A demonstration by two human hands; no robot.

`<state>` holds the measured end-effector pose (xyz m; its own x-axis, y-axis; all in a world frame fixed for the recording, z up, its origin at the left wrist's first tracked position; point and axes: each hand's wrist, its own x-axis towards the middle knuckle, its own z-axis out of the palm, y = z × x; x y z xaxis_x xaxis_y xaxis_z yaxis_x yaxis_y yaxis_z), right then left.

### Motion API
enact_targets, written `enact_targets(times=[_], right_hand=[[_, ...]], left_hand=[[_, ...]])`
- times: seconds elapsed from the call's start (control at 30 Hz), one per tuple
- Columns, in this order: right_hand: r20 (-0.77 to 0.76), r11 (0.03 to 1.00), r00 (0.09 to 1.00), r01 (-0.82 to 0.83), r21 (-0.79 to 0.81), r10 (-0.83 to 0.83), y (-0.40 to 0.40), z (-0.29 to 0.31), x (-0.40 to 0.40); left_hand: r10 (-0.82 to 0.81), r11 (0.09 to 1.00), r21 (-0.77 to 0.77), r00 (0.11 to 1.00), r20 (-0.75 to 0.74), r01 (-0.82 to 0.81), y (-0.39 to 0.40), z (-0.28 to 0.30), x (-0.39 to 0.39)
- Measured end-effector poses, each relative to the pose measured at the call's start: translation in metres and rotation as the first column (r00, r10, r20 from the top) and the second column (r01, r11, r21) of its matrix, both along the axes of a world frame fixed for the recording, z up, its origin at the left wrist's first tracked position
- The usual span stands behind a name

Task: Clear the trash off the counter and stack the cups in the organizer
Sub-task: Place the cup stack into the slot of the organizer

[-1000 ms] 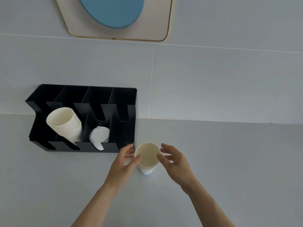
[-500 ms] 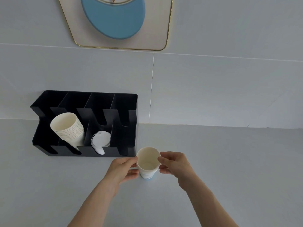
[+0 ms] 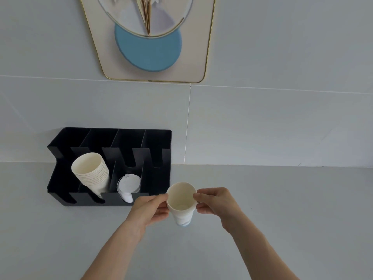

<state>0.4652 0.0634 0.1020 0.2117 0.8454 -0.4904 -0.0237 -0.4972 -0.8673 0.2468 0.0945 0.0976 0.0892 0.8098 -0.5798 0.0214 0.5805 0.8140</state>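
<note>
The cup-stacking step was in hand. The left hand (image 3: 150,209) and the right hand (image 3: 217,201) each pinched the rim of a single paper cup (image 3: 181,203), held upright just off the right front corner of the black organizer (image 3: 157,142) on the bench (image 3: 282,209); whether its base touched the bench could not be told. A tilted stack of cups (image 3: 91,171) lay in the second compartment from the left, lids (image 3: 129,185) in the next. The next move likely called for tipping the cup and nesting it into that stack.
</note>
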Motion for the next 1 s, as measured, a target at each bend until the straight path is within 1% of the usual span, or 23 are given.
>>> enact_targets(times=[0.3, 0.47, 0.57, 0.63, 0.7, 0.8, 0.87, 1.0], right_hand=[[0.039, 0.993, 0.997, -0.063, 0.101, 0.059, 0.026, 0.075, -0.038], [0.059, 0.988, 0.996, -0.077, 0.132, 0.07, 0.042, 0.105, -0.071], [0.069, 0.986, 0.996, -0.07, 0.149, 0.06, 0.051, 0.111, -0.075], [0.071, 0.985, 0.994, -0.091, 0.15, 0.081, 0.055, 0.12, -0.079], [0.104, 0.975, 0.989, -0.123, 0.184, 0.105, 0.083, 0.143, -0.148], [0.102, 0.968, 0.989, -0.13, 0.214, 0.11, 0.091, 0.155, -0.161], [0.111, 0.971, 0.988, -0.125, 0.204, 0.104, 0.098, 0.157, -0.165], [0.125, 0.968, 0.987, -0.129, 0.216, 0.103, 0.116, 0.166, -0.203]], left_hand=[[-0.038, 0.993, 0.117, 0.998, 0.055, 0.031, 0.032, 0.067, -0.042], [-0.031, 0.986, 0.165, 0.998, 0.05, 0.023, 0.053, 0.098, -0.076], [-0.07, 0.981, 0.182, 0.997, 0.035, 0.062, 0.058, 0.109, -0.083], [-0.054, 0.98, 0.193, 0.998, 0.01, 0.051, 0.064, 0.117, -0.085], [-0.011, 0.972, 0.235, 0.999, 0.033, 0.003, 0.085, 0.133, -0.156], [0.005, 0.964, 0.266, 1.0, 0.015, -0.009, 0.092, 0.143, -0.165], [0.013, 0.958, 0.285, 1.0, 0.002, -0.013, 0.094, 0.146, -0.169], [0.044, 0.953, 0.299, 0.999, 0.016, -0.047, 0.112, 0.155, -0.205]])
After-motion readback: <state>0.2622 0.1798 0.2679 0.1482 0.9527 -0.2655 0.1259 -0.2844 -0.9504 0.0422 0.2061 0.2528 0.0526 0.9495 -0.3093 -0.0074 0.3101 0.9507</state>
